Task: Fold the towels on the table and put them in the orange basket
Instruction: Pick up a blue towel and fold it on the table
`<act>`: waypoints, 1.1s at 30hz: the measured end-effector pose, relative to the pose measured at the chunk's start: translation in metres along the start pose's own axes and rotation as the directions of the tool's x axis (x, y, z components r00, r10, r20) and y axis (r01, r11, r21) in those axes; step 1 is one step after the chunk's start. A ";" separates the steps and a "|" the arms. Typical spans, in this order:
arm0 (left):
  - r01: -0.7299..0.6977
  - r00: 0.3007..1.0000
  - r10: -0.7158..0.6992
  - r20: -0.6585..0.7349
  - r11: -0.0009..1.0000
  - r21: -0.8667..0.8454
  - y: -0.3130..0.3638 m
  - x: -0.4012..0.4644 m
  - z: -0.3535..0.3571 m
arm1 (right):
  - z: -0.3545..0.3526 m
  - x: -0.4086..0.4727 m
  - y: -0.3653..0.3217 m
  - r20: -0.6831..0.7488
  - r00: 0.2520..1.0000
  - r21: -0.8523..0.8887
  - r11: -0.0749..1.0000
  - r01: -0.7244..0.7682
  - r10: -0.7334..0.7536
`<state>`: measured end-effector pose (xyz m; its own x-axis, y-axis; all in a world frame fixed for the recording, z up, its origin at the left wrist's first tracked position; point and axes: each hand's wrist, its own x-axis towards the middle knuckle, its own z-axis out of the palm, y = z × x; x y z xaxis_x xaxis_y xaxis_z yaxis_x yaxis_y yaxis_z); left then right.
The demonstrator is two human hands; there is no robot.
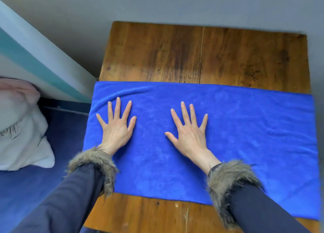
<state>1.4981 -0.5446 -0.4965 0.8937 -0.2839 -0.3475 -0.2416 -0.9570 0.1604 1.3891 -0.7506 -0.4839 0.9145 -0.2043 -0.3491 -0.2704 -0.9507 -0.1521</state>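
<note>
A blue towel (228, 127) is spread flat across the near half of the wooden table (192, 53) and pressed down by both hands.

The left hand (116, 127) and the right hand (188, 134) are laid palm-down on the towel's left and middle parts, with the fingers (184, 109) straight and fanned apart; nothing is pinched or gripped. The cloth is judged to be soft, light and limp, so it will sag and crease when lifted and should be taken by pinching two corners or an edge, the left edge being nearest. Its left and right ends slightly overhang the table. The orange basket is not seen. A white pillow (21, 136) lies on a bed to the left.
</note>
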 end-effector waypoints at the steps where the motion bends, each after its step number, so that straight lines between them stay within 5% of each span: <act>1: -0.014 1.000 0.014 -0.006 1.000 0.005 -0.004 0.004 0.001 | 0.003 0.003 -0.004 0.015 1.000 -0.018 1.000 -0.014 0.015; 7: -0.138 0.985 0.123 -0.121 0.983 -0.122 -0.022 0.007 -0.004 | 0.003 0.010 -0.014 0.073 0.994 -0.083 0.994 -0.077 0.083; 10: -0.033 0.946 -0.049 -0.321 0.969 -0.245 -0.046 0.009 -0.018 | -0.004 0.007 -0.024 0.060 0.994 -0.065 0.994 -0.084 0.088; 13: 0.197 0.914 -0.340 -0.223 0.850 -0.488 -0.079 0.025 -0.032 | -0.008 0.009 -0.046 0.048 0.997 -0.008 0.998 -0.064 0.064; 22: 0.302 0.893 -0.441 -0.093 0.738 -0.603 -0.086 0.060 -0.051 | 0.001 0.010 -0.090 0.142 0.984 -0.027 0.994 -0.106 0.108; 33: 0.056 0.887 -0.288 -0.360 0.842 -0.536 -0.084 0.050 -0.086 | 0.001 0.019 -0.120 0.191 0.966 -0.030 0.985 -0.170 0.172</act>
<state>1.5955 -0.4732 -0.4478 0.9987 0.0455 -0.0218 0.0494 -0.7901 0.6110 1.4390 -0.6403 -0.4729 0.7797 -0.3165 -0.5402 -0.4123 -0.9089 -0.0626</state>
